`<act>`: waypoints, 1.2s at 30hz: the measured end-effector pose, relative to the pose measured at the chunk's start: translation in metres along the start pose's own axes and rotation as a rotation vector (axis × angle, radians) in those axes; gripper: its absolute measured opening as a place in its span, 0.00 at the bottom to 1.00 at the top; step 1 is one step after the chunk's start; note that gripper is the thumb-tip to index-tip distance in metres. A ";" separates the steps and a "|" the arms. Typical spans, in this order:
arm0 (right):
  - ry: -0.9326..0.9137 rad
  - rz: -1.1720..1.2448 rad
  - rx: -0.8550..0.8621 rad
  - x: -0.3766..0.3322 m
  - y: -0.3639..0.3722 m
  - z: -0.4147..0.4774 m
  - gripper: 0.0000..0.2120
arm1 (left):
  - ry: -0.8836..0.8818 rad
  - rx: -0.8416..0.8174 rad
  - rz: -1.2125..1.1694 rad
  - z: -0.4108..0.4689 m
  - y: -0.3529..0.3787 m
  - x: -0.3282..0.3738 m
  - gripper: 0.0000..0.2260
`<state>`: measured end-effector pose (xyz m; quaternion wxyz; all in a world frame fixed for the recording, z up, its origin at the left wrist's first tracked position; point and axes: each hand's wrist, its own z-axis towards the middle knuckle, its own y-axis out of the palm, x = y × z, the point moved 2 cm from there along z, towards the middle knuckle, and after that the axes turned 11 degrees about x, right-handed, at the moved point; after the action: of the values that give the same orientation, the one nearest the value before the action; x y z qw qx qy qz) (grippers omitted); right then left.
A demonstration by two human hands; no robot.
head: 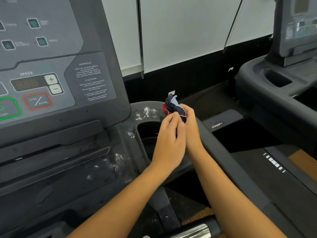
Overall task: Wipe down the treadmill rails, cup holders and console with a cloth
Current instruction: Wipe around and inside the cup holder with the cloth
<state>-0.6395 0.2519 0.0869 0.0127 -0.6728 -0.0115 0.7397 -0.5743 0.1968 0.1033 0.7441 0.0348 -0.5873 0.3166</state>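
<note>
A small bunched cloth (pixel 173 104), dark navy with pale blue and red patches, is held up over the right cup holder (pixel 147 131) of the treadmill. My left hand (pixel 169 140) pinches its lower edge with the fingertips. My right hand (pixel 191 127) grips the cloth from the right, pressed close against the left hand. The grey console (pixel 51 69) with speed buttons and a red stop button fills the left. The cup holder's rim and the tray (pixel 103 162) beside it carry white smears and specks. The black right rail (pixel 228 157) runs down toward the lower right.
A second treadmill (pixel 281 78) with its own console and cup holder stands at the right. Between the two machines lie a black motor cover (pixel 223 122) and a strip of wooden floor. A chrome handlebar grip (pixel 197 231) shows at the bottom. White window blinds hang behind.
</note>
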 end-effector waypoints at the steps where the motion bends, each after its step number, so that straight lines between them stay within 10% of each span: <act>1: 0.028 0.051 -0.036 -0.003 0.000 -0.005 0.14 | -0.023 -0.010 -0.020 0.002 0.002 0.000 0.16; 5: 0.108 0.238 -0.158 -0.011 0.007 -0.017 0.09 | -0.121 -0.025 -0.039 0.013 0.004 -0.009 0.24; 13: 0.268 0.299 -0.288 0.000 -0.004 -0.003 0.33 | -0.004 0.017 0.180 0.057 -0.018 -0.045 0.26; 21: -0.163 -0.592 -0.003 0.023 -0.049 0.045 0.20 | 0.426 -0.116 0.748 0.115 -0.024 -0.076 0.26; 26: -0.171 -0.890 -0.099 0.053 -0.048 0.053 0.23 | 0.064 -0.395 0.824 0.124 -0.009 -0.102 0.27; 36: -0.201 -0.936 -0.076 0.052 -0.046 0.050 0.25 | 0.145 -0.353 0.830 0.099 -0.017 -0.100 0.21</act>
<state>-0.6942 0.2993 0.0412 0.3184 -0.5204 -0.3415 0.7149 -0.6603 0.0984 0.0498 0.5881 -0.3529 -0.5429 0.4847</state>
